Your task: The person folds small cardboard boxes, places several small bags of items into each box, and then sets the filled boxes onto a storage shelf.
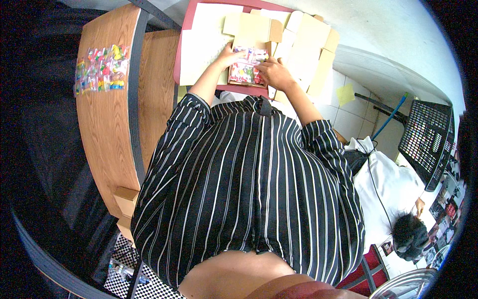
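An open cardboard box (252, 34) lies on the table ahead of me, its lid folded back to the far side. Clear plastic packets (242, 73) with red, white and other coloured contents fill it. My left hand (231, 56) is at the box's left wall, thumb apart and fingers reaching over the packets. From the right, my right hand (275, 74) extends its fingers across the right wall onto the packets, with the thumb raised apart. I see no packet lifted in either hand; the fingertips are small and partly hidden.
Flattened cardboard pieces (312, 47) lie right of the box, and pale sheets (199, 55) lie left. A wooden surface (102, 124) at left bears several colourful packets (102, 68). Another person in white (391, 187) is at right, near a black plastic crate (425, 139).
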The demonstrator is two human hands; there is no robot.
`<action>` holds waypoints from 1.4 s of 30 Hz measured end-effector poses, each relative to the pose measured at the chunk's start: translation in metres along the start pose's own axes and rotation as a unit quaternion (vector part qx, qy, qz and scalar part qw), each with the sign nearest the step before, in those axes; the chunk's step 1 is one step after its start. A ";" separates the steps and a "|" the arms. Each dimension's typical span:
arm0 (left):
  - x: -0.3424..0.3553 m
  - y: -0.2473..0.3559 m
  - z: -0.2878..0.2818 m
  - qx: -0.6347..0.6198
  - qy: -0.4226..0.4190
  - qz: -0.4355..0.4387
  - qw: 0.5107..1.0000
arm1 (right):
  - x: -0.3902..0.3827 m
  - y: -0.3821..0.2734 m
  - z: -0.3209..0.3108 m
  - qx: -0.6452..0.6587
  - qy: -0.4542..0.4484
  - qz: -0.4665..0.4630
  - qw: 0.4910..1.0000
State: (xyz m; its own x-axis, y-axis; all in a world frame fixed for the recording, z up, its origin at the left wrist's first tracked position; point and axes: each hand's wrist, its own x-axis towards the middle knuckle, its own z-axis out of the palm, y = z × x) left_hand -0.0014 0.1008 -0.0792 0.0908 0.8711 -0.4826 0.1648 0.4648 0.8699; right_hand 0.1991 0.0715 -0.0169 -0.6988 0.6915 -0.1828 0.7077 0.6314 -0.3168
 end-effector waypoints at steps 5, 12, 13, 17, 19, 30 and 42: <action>0.001 -0.002 -0.001 -0.012 0.007 -0.007 1.000 | -0.003 -0.003 -0.001 -0.032 0.010 -0.041 0.999; 0.005 -0.003 0.000 -0.032 -0.022 -0.015 0.999 | 0.011 -0.003 0.000 -0.110 -0.030 -0.052 0.992; 0.006 -0.002 0.002 -0.018 -0.011 0.002 1.000 | 0.013 -0.003 0.002 -0.123 -0.032 -0.053 0.991; 0.011 -0.012 0.000 -0.007 0.006 0.022 1.000 | 0.017 0.002 0.007 -0.127 -0.011 -0.079 0.989; 0.014 -0.020 -0.003 -0.019 0.009 0.016 1.000 | 0.025 -0.002 0.002 -0.120 -0.081 -0.065 0.987; 0.003 -0.005 0.003 -0.011 0.025 0.021 0.999 | 0.018 0.005 0.008 -0.049 -0.074 -0.044 0.995; 0.001 -0.014 0.001 -0.089 0.002 -0.013 0.996 | -0.011 -0.002 0.013 0.158 0.246 0.062 0.954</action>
State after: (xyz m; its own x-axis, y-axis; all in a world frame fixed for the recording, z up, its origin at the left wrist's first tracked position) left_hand -0.0023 0.0950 -0.0920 0.0842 0.8586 -0.5057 -0.0102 0.5083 0.8611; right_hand 0.2044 0.0584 -0.0261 -0.4244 0.8836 0.1977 0.6609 0.4515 -0.5995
